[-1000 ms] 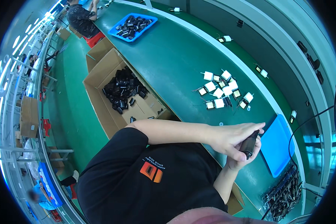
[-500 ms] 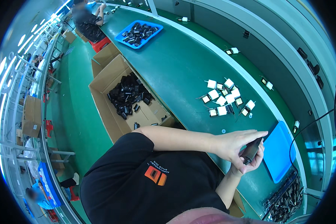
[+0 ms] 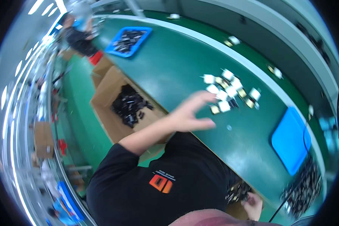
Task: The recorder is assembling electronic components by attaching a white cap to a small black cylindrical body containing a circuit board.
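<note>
White-and-yellow parts (image 3: 224,88) lay in a loose cluster on the green bench (image 3: 177,67), up and to the left of the flat blue tray (image 3: 291,141) in the head view. The left hand (image 3: 194,113) reached toward them with thumb and fingers spread wide, nothing visible between them; blur hid whether a fingertip touched the nearest part. Below and left of the tray, the right hand (image 3: 252,206) was at a box (image 3: 234,209) past the bench edge, beside small dark pieces (image 3: 239,191); whether it gripped one could not be told.

For a clean pick, it seemed wise to slow the left hand, single out a part at the cluster's rim and pinch its white body from both sides; a broad sweep might have dragged neighbours along, as several lay against one another.

The bench top looked flat and smooth, so a nudged part could slide. Left of the tray lay a small pale disc (image 3: 229,127); just below the tray, a dark heap (image 3: 305,184). Well to its left, off the bench, stood an open carton (image 3: 106,88) of black parts (image 3: 130,105). Far up and left of it were a second tray (image 3: 121,55), filled with dark parts, and a seated co-worker (image 3: 79,39).
</note>
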Motion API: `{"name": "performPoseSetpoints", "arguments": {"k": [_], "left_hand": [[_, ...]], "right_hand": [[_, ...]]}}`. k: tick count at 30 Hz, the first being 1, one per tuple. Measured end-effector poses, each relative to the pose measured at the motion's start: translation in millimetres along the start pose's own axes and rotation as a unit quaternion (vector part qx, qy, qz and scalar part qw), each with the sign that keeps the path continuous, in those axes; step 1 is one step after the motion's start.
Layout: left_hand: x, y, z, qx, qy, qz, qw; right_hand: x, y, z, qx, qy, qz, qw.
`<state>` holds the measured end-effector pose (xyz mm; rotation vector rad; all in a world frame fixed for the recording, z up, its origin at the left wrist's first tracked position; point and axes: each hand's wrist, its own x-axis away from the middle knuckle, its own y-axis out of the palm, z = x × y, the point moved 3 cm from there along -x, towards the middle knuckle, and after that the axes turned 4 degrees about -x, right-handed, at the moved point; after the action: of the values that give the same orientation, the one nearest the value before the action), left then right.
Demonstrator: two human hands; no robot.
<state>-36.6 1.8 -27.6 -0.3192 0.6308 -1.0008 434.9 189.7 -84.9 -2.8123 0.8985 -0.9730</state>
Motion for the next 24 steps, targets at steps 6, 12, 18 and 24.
{"name": "performPoseSetpoints", "arguments": {"k": [6, 12, 18, 24], "left_hand": [[39.6, -42.3, -50.2, -0.01, -0.192, 0.16, 0.968], [31.0, -29.1, -66.5, -0.126, -0.189, 0.061, 0.972], [21.7, -24.7, -52.4, -0.189, -0.2, 0.016, 0.961], [10.0, -39.5, -54.5, -0.228, -0.207, 0.013, 0.951]], "right_hand": [[-31.8, 12.4, 18.4, 0.344, 0.179, -0.03, 0.921], [-70.0, 5.3, -144.9, 0.081, -0.231, -0.197, 0.949], [-277.5, -145.1, -183.1, 0.144, -0.305, 0.21, 0.918], [-432.0, -267.6, -136.5, 0.324, -0.036, 0.515, 0.793]]}}
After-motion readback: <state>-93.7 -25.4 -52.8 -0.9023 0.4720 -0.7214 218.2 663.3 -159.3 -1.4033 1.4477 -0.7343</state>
